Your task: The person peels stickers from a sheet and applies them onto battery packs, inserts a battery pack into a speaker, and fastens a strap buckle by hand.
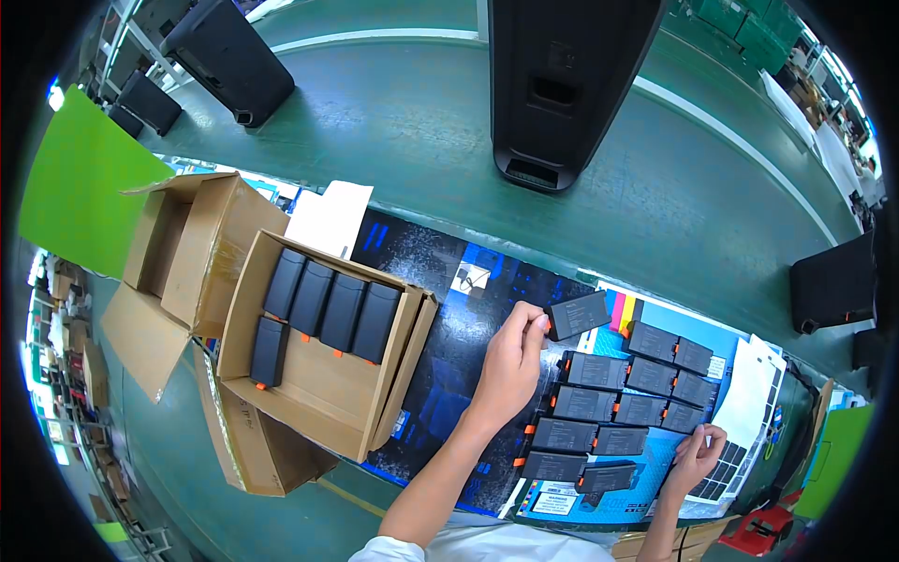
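Observation:
My left hand pinches the orange tab at the end of a black battery pack, which is raised at the far side of the rows. My right hand has loosely curled fingers with nothing visible in them, beside the near right end of the rows. Several more black battery packs with orange tabs lie in rows on a blue printed mat. To the left, an open cardboard box holds several black battery packs along its far and left sides; bare cardboard shows in its middle.
Another open cardboard box stands behind, its flap hanging out. White paper lies at the table's far edge, and printed sheets lie at the right. A large black speaker-like case stands beyond the table; a red stool is at lower right.

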Demonstrator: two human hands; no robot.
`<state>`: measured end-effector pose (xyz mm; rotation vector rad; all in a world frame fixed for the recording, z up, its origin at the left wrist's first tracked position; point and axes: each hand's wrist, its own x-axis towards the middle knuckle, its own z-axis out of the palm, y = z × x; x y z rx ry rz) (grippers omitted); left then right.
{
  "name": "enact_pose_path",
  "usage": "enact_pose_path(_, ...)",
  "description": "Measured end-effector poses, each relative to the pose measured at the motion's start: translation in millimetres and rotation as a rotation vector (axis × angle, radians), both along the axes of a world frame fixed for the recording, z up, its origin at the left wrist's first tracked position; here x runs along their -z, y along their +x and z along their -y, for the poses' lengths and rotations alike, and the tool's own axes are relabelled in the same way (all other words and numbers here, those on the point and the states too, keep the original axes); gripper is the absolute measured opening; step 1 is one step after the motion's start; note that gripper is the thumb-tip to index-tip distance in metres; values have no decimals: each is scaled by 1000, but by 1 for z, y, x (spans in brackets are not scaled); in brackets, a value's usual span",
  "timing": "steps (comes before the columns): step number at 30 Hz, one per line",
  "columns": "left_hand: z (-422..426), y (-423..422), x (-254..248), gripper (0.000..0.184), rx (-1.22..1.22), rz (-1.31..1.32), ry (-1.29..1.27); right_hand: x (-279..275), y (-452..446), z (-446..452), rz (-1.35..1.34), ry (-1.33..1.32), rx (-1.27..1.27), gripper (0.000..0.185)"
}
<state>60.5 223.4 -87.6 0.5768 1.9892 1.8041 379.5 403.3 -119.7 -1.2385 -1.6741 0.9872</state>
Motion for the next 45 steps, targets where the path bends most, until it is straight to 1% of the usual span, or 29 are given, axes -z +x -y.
enact_pose_path(2,-1,0,4,17,-43,57,88,0,0,0,-5,11,-7,11)
enact_pose_path(3,-2,-1,4,17,-40,61,87,0,0,0,-1,10,-4,11)
enact_pose_path(5,-7,-3,3,17,-108,32,248,-1,1,0,-3,-6,-2,10)
enact_pose_path(8,-10,-10,-4,11,-148,-25,290,-4,-2,3,-12,-15,-12,9)
enact_pose_path(12,-8,-19,-25,8,-121,-135,349,-6,-1,3,0,-27,-12,10)
enact_pose_path(17,-15,-17,-42,7,-120,-102,379,-8,-2,3,-19,-70,-21,14)
enact_pose_path(19,-19,-16,-46,8,-106,-167,371,-9,-4,5,-20,-56,-18,12)
enact_pose_path(23,-29,-15,-52,8,-91,-119,381,-7,-3,4,-46,-64,-20,9)
enact_pose_path(25,-40,-16,-53,10,-116,-13,496,-5,-1,5,-48,-67,-21,9)
enact_pose_path(26,-45,-23,-52,14,-93,-57,519,-6,-2,5,-52,-68,-27,10)
enact_pose_path(27,-54,-28,-52,14,-79,-60,527,-9,-4,6,-44,-75,-20,10)
enact_pose_path(29,-72,-38,-52,18,-210,-63,487,-12,-7,6,-59,-92,-17,13)
enact_pose_path(31,-92,-50,-55,20,-222,-86,495,-14,-7,7,-64,-130,-22,16)
enact_pose_path(34,-118,-59,-63,20,-327,-119,505,-14,-8,7,-62,-104,-33,15)
enact_pose_path(36,-130,-60,-69,20,-353,-95,512,-15,-10,8,-68,-92,-34,15)
enact_pose_path(37,-136,-59,-71,21,-384,-70,505,-18,-9,8,-62,-146,-26,14)
enact_pose_path(38,-143,-59,-68,22,-412,-77,535,-19,-9,9,-91,-155,-33,14)
enact_pose_path(39,-146,-62,-59,22,-455,-108,480,-19,-10,9,-118,-157,-30,14)
enact_pose_path(40,-151,-62,-54,23,-476,-126,438,-21,-11,11,-63,-162,21,15)
enact_pose_path(41,-156,-59,-60,24,-501,-147,462,-19,-8,11,-40,-152,15,15)
enact_pose_path(43,-166,-65,-46,31,-503,-132,519,-2,-1,8,-18,-94,30,17)
enact_pose_path(44,-166,-67,-43,32,-489,-181,444,-10,-1,8,85,-17,5,13)
enact_pose_path(45,-170,-70,-37,32,-516,-211,486,-20,-8,10,3,-28,18,14)
